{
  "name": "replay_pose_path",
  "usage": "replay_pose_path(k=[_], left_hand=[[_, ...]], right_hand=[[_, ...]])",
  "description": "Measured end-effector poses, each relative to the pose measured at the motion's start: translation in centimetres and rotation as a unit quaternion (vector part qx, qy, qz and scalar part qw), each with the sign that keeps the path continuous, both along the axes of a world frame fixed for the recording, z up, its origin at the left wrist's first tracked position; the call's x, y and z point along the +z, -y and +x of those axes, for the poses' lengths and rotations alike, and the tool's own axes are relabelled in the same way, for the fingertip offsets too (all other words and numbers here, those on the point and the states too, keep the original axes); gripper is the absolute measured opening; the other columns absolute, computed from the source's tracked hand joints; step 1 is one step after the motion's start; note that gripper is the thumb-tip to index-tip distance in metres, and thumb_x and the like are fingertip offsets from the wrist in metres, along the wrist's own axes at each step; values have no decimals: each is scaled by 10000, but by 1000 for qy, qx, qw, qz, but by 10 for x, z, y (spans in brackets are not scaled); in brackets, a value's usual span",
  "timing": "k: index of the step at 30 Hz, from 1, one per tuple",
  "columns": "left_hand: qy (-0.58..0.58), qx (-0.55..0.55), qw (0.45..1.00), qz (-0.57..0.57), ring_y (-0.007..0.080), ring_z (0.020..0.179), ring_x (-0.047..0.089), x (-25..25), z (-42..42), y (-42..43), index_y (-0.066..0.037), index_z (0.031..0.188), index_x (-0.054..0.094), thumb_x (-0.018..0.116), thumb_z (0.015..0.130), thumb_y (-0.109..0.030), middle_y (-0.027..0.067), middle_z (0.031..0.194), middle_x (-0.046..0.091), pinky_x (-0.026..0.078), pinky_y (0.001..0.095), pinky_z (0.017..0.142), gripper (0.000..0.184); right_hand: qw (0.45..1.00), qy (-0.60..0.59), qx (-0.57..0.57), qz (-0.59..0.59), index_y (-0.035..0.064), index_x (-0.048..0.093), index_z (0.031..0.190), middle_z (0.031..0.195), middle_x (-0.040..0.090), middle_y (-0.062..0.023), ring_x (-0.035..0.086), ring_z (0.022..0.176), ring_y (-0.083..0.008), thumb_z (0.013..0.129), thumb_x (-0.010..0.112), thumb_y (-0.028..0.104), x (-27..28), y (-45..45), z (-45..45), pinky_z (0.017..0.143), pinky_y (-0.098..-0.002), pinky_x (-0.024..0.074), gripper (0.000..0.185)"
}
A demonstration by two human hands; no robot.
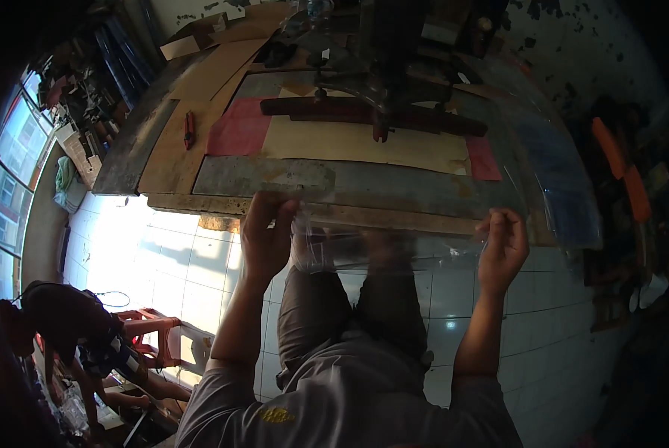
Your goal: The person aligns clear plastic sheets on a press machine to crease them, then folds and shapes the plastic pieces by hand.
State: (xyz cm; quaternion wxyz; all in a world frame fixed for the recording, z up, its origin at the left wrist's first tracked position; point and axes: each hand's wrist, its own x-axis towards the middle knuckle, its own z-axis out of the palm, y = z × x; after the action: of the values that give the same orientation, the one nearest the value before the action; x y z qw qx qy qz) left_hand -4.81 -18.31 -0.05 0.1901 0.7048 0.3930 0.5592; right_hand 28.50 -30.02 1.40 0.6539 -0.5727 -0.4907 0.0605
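A clear plastic sheet is stretched between my two hands, just off the near edge of the bench and above my lap. My left hand pinches its left end, where the film is crumpled. At the other end, my right hand has thumb and fingers pressed together on the film. In front of both hands stands a machine with a long dark bar. Beneath the bar lies a pale yellow sheet with pink-red pieces at its ends.
A red cutter lies on the bench's left side, near cardboard. Clear plastic sheets hang over the right edge. At lower left, another person bends beside a red stool. The floor is white tile.
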Motion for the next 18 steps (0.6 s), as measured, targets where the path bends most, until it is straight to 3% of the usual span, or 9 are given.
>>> replay_pose_path(k=[3,9,13,18], left_hand=[[104,-48,978,-175,29,609,538,26,4,1,-13,992,612,671,1015,-150,-2,695,630,441,244,557,151],[84,-29,977,-192,28,549,516,30,9,-15,-1,988,646,637,1034,-149,-10,700,615,401,228,482,155],[104,-28,973,-202,17,622,537,26,9,-26,10,1020,706,704,998,-197,3,701,668,415,230,547,208],[16,11,973,-228,32,551,498,25,10,-45,4,1092,699,718,978,-222,21,588,612,401,263,519,254]], right_hand=[[1000,-20,-12,0,-5,663,1058,781,657,-25,599,699,-68,1047,603,128,25,-9,-4,646,-231,466,146],[996,-60,-29,-63,22,690,1033,743,639,-2,550,643,-21,1038,638,182,41,-23,-5,575,-178,401,169],[991,-85,-5,-102,18,694,1021,744,639,-2,553,657,-23,1034,653,233,31,-37,3,586,-198,408,220],[988,50,-31,-142,-8,706,1016,750,647,-11,597,716,-85,1020,669,294,11,-61,18,675,-277,475,305]])
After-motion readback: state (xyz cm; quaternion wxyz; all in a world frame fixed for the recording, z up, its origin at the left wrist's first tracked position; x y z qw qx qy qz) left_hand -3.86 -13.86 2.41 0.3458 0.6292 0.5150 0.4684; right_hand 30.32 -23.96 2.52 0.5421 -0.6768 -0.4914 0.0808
